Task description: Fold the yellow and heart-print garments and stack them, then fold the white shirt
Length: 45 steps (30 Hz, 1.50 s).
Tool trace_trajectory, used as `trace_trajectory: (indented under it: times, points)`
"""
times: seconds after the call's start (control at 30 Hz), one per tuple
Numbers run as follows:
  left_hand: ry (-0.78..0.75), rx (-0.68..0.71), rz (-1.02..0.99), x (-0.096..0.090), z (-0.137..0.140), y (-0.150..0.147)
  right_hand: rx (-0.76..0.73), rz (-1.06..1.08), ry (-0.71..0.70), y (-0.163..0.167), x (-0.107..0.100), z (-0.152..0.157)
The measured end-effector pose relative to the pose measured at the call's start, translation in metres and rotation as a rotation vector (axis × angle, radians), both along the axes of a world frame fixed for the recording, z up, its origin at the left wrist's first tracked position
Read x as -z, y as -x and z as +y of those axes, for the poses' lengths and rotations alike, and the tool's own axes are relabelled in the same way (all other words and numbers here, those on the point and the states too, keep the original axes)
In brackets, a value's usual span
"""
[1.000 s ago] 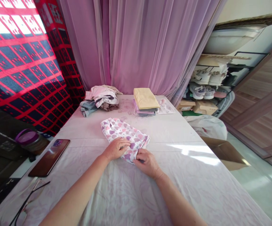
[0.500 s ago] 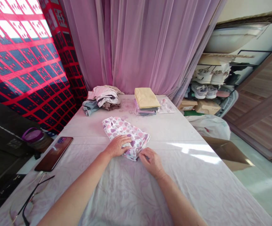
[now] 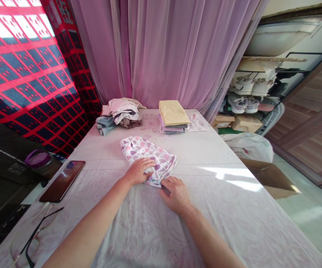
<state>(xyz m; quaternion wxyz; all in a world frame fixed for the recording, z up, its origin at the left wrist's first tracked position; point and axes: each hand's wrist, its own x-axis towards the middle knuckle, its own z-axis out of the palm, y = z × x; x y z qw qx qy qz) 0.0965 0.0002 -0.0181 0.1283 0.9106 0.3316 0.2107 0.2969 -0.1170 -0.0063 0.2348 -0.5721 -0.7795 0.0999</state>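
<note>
A white garment (image 3: 141, 148) with pink and purple spots lies folded at an angle in the middle of the table; its exact kind does not show. My left hand (image 3: 140, 170) rests flat on its near side, fingers stretched across the cloth. At the near right corner, my right hand (image 3: 175, 193) has its fingers curled and closed at the garment's edge, with thumb and forefinger at the corner. The garment's right edge shows several loose layers.
A rumpled clothes pile (image 3: 123, 113) sits at the back left, and a neat folded stack topped by a yellow cloth (image 3: 173, 112) stands at the back right. A phone (image 3: 63, 181) and glasses (image 3: 34, 236) lie along the left edge. An open cardboard box (image 3: 272, 178) stands right of the table.
My right hand has shifted slightly left along the garment's near corner, its fingers lower over the edge. My left hand stays on the cloth. The whole view has tilted a little.
</note>
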Motion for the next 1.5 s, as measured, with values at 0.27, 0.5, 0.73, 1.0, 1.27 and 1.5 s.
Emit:
trace_trajectory:
  times: [0.27, 0.5, 0.73, 1.0, 1.27, 1.5]
  points:
    - [0.030, -0.007, 0.037, -0.007, -0.004, -0.002, 0.070, 0.208, -0.033, 0.013, 0.008, 0.009]
    - [0.058, -0.039, 0.062, -0.010, -0.006, -0.004, 0.014, 0.214, 0.004, 0.012, 0.009, 0.002]
    - [0.051, -0.067, 0.082, -0.015, -0.012, -0.007, -0.063, 0.260, -0.002, 0.005, 0.010, -0.002]
    - [0.027, -0.064, 0.110, -0.014, -0.016, -0.006, -0.031, 0.243, -0.008, 0.006, 0.007, -0.003]
    - [0.040, -0.058, 0.129, -0.014, -0.017, -0.006, -0.028, 0.279, -0.047, -0.007, 0.008, 0.001]
    - [0.089, -0.085, 0.171, -0.018, -0.021, -0.010, 0.082, 0.263, -0.171, -0.030, 0.005, 0.016]
